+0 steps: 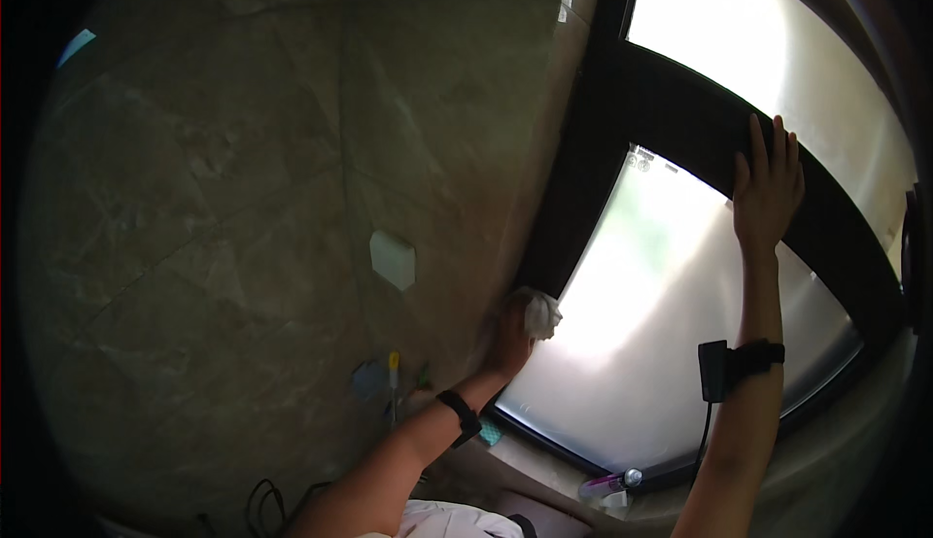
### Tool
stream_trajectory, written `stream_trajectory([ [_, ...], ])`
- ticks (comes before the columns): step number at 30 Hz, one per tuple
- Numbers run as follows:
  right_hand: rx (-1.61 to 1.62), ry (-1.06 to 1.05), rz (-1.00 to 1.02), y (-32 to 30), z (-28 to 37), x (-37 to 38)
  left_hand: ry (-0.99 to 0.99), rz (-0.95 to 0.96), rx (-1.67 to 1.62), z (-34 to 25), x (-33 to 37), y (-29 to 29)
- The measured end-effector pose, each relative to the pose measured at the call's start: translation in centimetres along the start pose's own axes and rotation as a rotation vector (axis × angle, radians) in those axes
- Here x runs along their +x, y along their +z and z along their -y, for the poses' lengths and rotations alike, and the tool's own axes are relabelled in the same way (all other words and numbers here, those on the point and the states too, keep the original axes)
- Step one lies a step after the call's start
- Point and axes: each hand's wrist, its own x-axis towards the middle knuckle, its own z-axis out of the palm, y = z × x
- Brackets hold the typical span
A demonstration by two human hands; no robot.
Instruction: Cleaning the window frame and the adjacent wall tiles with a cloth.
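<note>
My left hand (508, 342) is closed round a crumpled white cloth (542, 315). It presses the cloth against the dark window frame (552, 261), right by the left edge of the lower glass pane (646, 314). Up and to the right, my right hand (768, 198) lies flat with fingers stretched out across the dark crossbar between the two panes. Its fingertips reach the edge of the bright upper pane (714, 23). Both panes look frosted or glaring with light. Black bands circle both my forearms, and the right one carries a small black box (713, 371) with a cable.
A bottle with purple (603, 485) lies on the ledge below the window, near a teal cloth or sponge (491, 431). On the tiled wall (224, 178) is a pale plate (393, 260). A yellow-tipped tool (394, 363) and black cables (262, 509) are at the lower left.
</note>
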Motion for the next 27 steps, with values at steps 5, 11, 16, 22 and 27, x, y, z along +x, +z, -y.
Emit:
stream_trajectory([
  [5,-0.035,0.009,0.085,0.0,0.4,0.0,0.272,-0.095,0.354,-5.9,3.7,-1.8],
  [11,0.000,0.030,0.092,-0.9,0.4,0.1,0.685,-0.646,0.436,-14.9,14.2,-8.8],
  [16,0.043,0.043,0.081,-0.5,0.6,-0.1,0.571,-0.657,0.663,-13.5,20.3,-12.8],
  [22,0.058,0.048,0.069,-0.5,0.1,-0.4,0.439,-0.497,0.487,-9.0,12.6,-8.6],
  [27,0.048,0.047,0.055,-0.6,0.3,-0.4,0.337,-0.497,0.392,-8.9,12.3,-8.4],
])
